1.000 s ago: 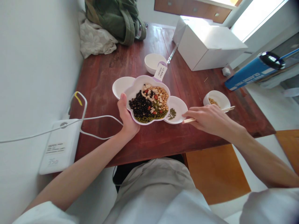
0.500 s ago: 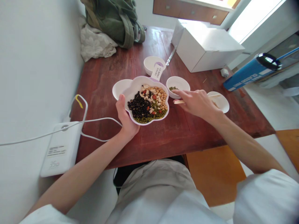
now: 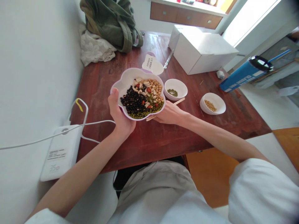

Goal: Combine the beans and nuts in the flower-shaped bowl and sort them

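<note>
My left hand [image 3: 121, 116] grips the left side of a white flower-shaped bowl [image 3: 122, 81] with its thumb on the rim. Black beans [image 3: 133, 101], yellow beans, green beans and peanuts lie inside it, heaped to the right. At the bowl's lower right, my right hand [image 3: 169, 112] is closed round wooden chopsticks [image 3: 179, 101] and touches the bowl; its fingertips are hidden beneath. A small white bowl [image 3: 181, 88] with green beans sits just behind that hand. Farther right stands another white bowl [image 3: 219, 104] holding yellow beans. Behind the flower bowl is a labelled white bowl [image 3: 157, 67], partly covered.
A white box [image 3: 203, 49] stands at the back of the red-brown table [image 3: 144, 146], a blue bottle [image 3: 243, 74] at the right. A green bag [image 3: 109, 25] lies on cloth at the back left. At the left edge are a white power bank [image 3: 60, 152] and its cable.
My right hand has moved left with the chopsticks, from beside the green-bean bowl to the flower bowl. The flower bowl has shifted slightly left and up. The yellow-bean bowl is now uncovered.
</note>
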`<state>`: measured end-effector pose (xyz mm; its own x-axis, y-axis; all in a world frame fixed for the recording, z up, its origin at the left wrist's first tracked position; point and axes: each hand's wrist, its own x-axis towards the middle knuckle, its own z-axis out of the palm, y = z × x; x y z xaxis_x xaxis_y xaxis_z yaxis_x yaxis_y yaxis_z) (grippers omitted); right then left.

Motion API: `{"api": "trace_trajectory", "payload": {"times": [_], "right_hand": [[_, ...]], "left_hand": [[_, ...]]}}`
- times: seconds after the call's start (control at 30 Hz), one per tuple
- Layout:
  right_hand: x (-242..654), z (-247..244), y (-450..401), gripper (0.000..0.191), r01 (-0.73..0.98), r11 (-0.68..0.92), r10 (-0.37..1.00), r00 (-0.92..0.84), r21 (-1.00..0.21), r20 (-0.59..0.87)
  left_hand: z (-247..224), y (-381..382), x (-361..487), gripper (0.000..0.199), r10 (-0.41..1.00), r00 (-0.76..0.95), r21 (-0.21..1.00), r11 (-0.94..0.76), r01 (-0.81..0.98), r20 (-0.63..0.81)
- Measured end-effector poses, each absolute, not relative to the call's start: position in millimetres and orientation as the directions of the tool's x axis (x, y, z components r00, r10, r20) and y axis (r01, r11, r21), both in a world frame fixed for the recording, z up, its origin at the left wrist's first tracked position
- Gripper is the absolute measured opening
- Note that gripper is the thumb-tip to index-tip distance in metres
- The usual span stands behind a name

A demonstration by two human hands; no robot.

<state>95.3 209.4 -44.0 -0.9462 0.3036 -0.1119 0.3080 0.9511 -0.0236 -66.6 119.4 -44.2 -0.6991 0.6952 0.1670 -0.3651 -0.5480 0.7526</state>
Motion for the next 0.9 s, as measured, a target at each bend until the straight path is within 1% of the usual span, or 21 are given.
{"api": "trace_trajectory", "payload": {"times": [0.07,0.2,0.4,0.5,0.63,0.7,0.77,0.83,0.9], "right_hand": [[90,-48,209,0.036,0.303,0.952,0.299,-0.951,-0.04,-0.081],[82,-52,209,0.038,0.337,0.94,0.335,-0.941,-0.059,-0.05],[70,-56,214,0.04,0.343,0.931,0.348,-0.937,-0.124,0.018],[62,-65,218,0.043,0.343,0.931,0.353,-0.933,-0.124,0.067],[54,-68,219,0.042,0.333,0.936,0.346,-0.929,-0.111,0.132],[56,-60,215,0.04,0.373,0.92,0.386,-0.915,-0.117,0.116],[63,-48,209,0.039,0.427,0.898,0.434,-0.9,-0.11,0.05],[74,-34,202,0.043,0.456,0.885,0.456,-0.89,-0.096,-0.03],[89,-22,196,0.048,0.456,0.885,0.45,-0.89,-0.094,-0.079]], "left_hand": [[-43,119,-68,0.034,0.692,-0.7,0.76,-0.548,-0.349,0.177],[-40,118,-70,0.032,0.711,-0.672,0.793,-0.524,-0.31,0.207],[-40,121,-74,0.034,0.667,-0.712,0.787,-0.552,-0.276,0.218],[-40,121,-73,0.038,0.667,-0.713,0.795,-0.544,-0.268,0.216],[-39,121,-74,0.038,0.68,-0.704,0.775,-0.552,-0.306,0.206],[-39,121,-75,0.035,0.691,-0.695,0.768,-0.551,-0.327,0.199],[-39,121,-76,0.033,0.699,-0.688,0.773,-0.542,-0.329,0.197],[-38,121,-76,0.032,0.699,-0.687,0.777,-0.539,-0.324,0.199],[-38,121,-75,0.033,0.691,-0.695,0.76,-0.556,-0.335,0.198]]}}
